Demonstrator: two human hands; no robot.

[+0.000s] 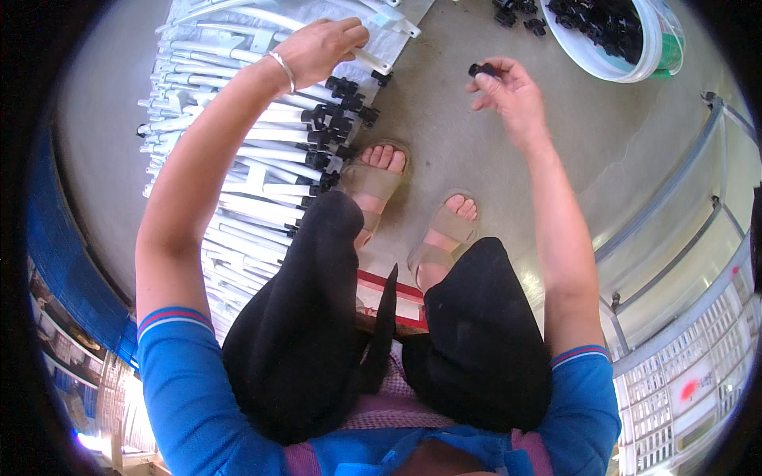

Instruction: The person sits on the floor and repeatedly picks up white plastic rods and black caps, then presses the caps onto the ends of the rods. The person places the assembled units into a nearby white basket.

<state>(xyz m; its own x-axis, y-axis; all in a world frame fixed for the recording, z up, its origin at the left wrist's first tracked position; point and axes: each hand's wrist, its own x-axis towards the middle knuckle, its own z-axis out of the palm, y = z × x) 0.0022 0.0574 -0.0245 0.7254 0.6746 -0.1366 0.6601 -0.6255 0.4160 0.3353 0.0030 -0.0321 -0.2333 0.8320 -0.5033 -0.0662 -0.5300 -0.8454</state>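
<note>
My left hand (326, 50), with a bangle at the wrist, is closed around a white tube (374, 60) near its bare end, at the top of a large pile. My right hand (506, 89) holds a small black plastic fitting (483, 70) between thumb and fingers, above the floor and apart from the tubes. Many white tubes (271, 156) lie side by side to the left of my feet. Several of them carry black plastic fittings (318, 119) on the ends nearest my feet.
A white bucket (652, 44) of black fittings stands at the upper right, with loose fittings (534, 26) beside it on the floor. A metal frame (661, 184) and a white plastic crate (661, 398) are at the right. My sandalled feet (381, 160) rest beside the pile.
</note>
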